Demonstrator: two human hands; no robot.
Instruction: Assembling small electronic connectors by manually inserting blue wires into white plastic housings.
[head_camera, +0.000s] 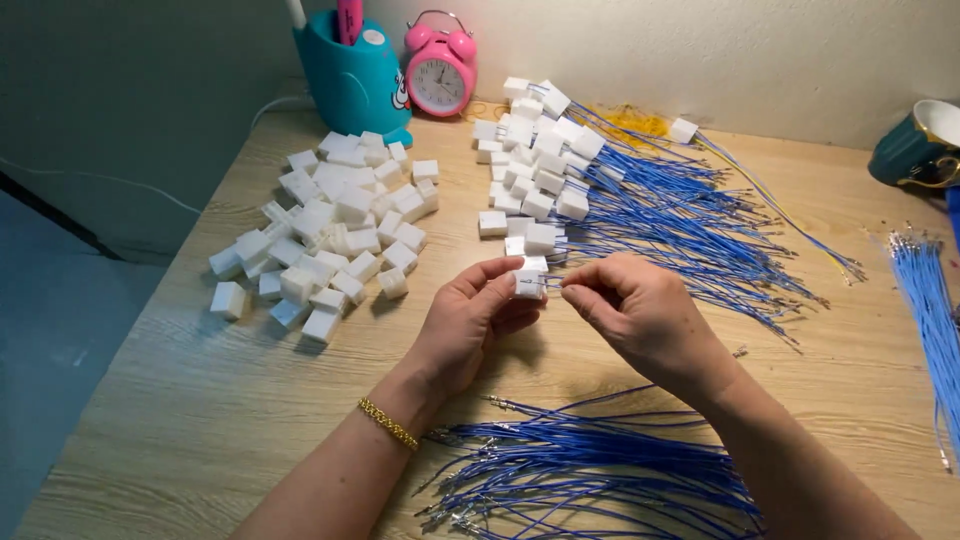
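Loose blue terminal-tipped wires (590, 470) lie nearest; beyond them, left hand (470, 320) pinches small white plastic connector block (529, 283), right hand (640, 315) pinched beside it, best kept steady.

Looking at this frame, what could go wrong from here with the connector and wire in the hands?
1. The left hand pinches a small white connector housing by its edges while the right hand pushes in a thin wire; it might slip or the terminal might bend.
2. The forearms lie over the loose blue wires at the near edge; they could snag and drag off the wooden table.
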